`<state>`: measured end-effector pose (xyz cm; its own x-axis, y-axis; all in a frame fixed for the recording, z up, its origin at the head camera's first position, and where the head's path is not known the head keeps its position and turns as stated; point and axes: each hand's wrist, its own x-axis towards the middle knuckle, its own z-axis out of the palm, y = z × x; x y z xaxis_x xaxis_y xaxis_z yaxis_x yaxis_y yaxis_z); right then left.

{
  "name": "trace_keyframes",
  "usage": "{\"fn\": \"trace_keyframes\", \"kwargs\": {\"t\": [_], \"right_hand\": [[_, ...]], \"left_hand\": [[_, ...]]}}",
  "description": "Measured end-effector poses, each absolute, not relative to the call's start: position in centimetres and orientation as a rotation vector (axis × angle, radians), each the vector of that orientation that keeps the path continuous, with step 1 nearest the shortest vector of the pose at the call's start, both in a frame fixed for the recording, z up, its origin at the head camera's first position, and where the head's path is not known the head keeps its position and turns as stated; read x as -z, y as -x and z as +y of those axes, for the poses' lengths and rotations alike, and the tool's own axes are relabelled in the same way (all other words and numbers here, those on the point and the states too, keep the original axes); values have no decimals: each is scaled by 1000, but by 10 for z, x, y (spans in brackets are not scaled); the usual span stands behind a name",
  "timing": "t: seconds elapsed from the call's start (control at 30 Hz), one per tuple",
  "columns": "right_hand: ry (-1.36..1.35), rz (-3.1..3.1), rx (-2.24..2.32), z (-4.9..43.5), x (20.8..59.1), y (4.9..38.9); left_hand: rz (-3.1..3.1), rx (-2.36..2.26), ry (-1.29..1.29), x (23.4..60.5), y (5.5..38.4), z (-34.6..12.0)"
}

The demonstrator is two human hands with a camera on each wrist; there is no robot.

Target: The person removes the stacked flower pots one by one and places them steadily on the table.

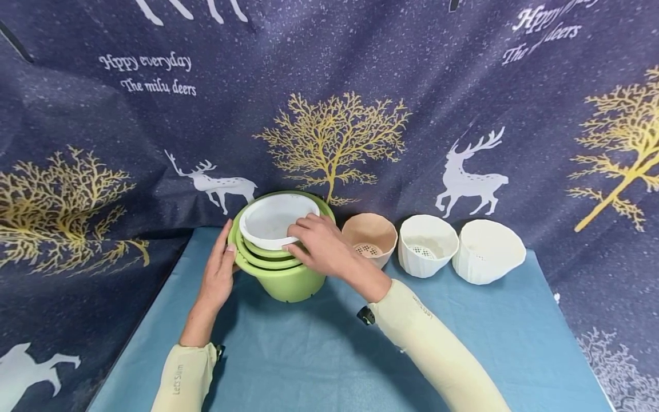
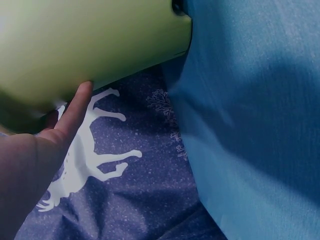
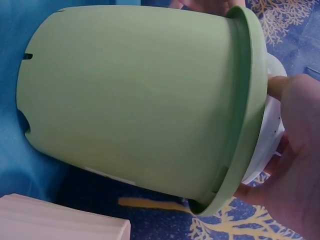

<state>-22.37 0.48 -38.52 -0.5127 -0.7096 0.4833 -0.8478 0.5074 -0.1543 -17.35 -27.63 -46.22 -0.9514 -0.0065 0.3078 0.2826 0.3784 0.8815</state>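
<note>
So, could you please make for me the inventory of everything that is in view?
Green pots: at least two, light green, nested left of the table's middle; exact count unclear
Round white pot: one, white, on top inside the green stack
Light brown pot: one, light brown, right of the stack
Faceted pots: two, white and off-white, at the right end of the row
Table cover: one, blue, under the pots
Backdrop: dark blue with white deer, gold trees and white lettering, behind the table
Sleeves: two, cream, on both forearms
Left hand: one, against the green stack's left side
Right hand: one, holding the round white pot's rim
</note>
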Motion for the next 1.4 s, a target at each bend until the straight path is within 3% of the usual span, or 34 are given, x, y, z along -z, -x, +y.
{"fn": "trace_keyframes", "kwargs": {"t": [1.4], "right_hand": [[-1288,-2198,-633,7,380,228]], "left_hand": [[-2347,1633,226,462,172,-273]]}}
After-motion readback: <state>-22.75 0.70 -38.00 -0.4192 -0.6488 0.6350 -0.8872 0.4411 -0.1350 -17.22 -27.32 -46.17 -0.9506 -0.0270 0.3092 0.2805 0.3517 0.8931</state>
